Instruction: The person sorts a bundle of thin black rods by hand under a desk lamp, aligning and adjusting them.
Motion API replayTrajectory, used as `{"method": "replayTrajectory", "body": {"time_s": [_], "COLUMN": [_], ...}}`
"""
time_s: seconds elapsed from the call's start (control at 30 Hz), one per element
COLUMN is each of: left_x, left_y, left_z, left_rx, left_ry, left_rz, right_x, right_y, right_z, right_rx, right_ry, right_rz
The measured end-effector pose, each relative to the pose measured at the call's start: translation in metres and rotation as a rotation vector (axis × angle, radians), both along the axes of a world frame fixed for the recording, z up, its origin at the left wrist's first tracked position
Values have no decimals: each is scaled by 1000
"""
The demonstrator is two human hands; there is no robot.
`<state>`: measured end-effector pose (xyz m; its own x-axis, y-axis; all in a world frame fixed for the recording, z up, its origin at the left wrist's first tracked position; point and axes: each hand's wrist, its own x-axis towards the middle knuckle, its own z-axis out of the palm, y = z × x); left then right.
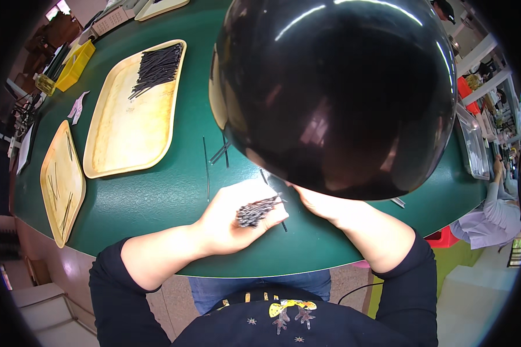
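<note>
My left hand (224,215) is closed around a bundle of thin black rods (253,213), their ends pointing back toward me. My right hand (319,203) reaches in beneath a large glossy black dome (341,110), which covers its fingers, so what they hold cannot be seen. One end of a dark rod (284,227) shows on the table just beyond my left fingertips. Ahead of that hand lie a single thin rod (206,170) and a few crossed rods (219,153) on the green tabletop (173,202).
To the left, a large cream tray (127,139) carries a pile of black rods (158,65). A smaller tray (75,185) with several thin rods sits at the table's left edge. Beyond are a yellow bin (77,65) and a pinkish scrap (78,107). Another person (495,214) sits at far right.
</note>
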<state>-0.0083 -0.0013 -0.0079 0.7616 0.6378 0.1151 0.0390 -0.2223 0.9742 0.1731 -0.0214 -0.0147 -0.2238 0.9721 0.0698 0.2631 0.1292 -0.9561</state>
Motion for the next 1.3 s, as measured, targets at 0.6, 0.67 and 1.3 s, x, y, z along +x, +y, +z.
{"method": "replayTrajectory", "body": {"time_s": [0.6,0.67,1.3], "left_x": [20,17,8], "left_y": [1,3,10], "left_z": [32,29,22], "left_rx": [-811,-776,-827], "left_ry": [-241,-208,-255], "left_rz": [47,39,68], "right_x": [36,21,4], "right_y": [49,38,4], "right_z": [62,47,20], "right_rx": [278,272,21], "right_ry": [295,391,357], "right_rz": [172,75,86]}}
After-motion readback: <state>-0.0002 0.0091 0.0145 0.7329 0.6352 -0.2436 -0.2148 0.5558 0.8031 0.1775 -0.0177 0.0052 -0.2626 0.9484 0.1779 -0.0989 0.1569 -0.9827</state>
